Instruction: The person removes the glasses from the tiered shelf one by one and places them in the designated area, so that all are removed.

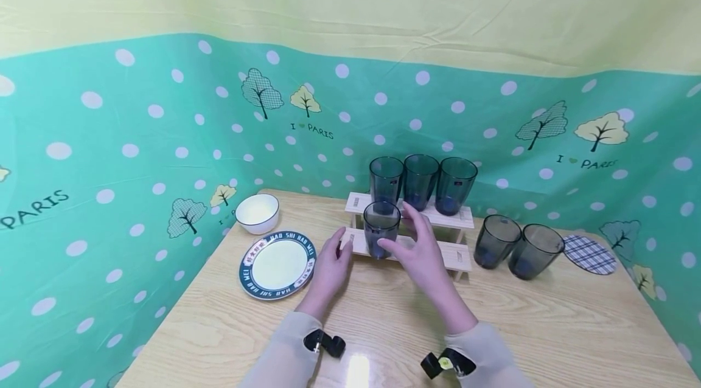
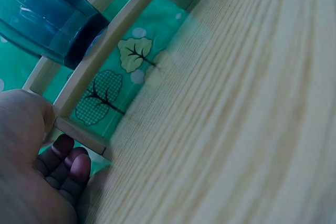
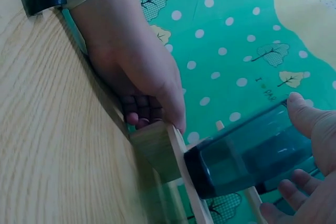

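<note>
My right hand (image 1: 426, 255) grips the glass (image 1: 381, 231) on the lower shelf (image 1: 448, 254); my left hand (image 1: 330, 267) grips the shelf's left end.

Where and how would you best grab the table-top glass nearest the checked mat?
Likely round the upper wall of the glass, coming from the right, where the checked mat lies flat: it stands upright, shows no handle, and a second glass crowds its left.

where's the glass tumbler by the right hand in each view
Head: just below centre, the glass tumbler beside the right hand.
Left wrist: upper left, cut off by the edge.
Right wrist: lower right.
Shared landmark: the wooden stand.
</note>
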Tool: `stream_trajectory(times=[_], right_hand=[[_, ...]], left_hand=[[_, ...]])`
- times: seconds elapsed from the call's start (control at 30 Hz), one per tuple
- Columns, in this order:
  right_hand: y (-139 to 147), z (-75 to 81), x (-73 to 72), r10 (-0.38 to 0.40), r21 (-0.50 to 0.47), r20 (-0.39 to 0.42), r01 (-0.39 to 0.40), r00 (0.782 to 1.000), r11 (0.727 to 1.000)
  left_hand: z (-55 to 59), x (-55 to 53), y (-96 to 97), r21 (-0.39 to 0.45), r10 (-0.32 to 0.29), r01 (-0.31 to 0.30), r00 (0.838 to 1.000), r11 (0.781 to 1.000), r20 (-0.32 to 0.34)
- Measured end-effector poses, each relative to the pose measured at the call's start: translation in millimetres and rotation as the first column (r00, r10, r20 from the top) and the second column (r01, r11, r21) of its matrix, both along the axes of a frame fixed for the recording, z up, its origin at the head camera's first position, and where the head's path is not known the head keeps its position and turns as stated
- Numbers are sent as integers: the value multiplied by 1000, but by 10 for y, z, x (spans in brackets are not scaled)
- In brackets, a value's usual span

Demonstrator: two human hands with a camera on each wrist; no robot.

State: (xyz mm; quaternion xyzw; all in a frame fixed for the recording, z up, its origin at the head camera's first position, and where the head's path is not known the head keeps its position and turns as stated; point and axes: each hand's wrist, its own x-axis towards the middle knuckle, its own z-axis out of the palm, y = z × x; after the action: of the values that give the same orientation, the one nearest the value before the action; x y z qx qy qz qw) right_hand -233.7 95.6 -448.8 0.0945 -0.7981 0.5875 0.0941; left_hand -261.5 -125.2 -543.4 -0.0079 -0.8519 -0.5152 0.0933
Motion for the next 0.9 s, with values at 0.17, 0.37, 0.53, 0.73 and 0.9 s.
stream_trajectory(times=[0.17, 0.37, 0.53, 0.73, 0.9], right_hand=[[-84, -35, -24, -1, -21, 44, 2, 999, 1000], [-159, -68, -43, -20, -10, 40, 21, 999, 1000], [-211, -79, -48, -48, 11, 45, 47, 998, 999], [-262, -95, -62, -75, 29, 58, 74, 995, 997], [-288, -102, -75, -80, 16, 51, 79, 995, 997]], left_hand=[[5, 5, 0, -5, 5, -5, 1000, 1000, -9], [-2, 0, -4, -11, 3, -3, 1000, 1000, 5], [-6, -3, -1, -2, 1, -1, 1000, 1000, -9], [-5, -1, -2, -3, -1, 1, 1000, 1000, 0], [2, 2, -5, 3, 0, 0, 1000, 1000, 12]])
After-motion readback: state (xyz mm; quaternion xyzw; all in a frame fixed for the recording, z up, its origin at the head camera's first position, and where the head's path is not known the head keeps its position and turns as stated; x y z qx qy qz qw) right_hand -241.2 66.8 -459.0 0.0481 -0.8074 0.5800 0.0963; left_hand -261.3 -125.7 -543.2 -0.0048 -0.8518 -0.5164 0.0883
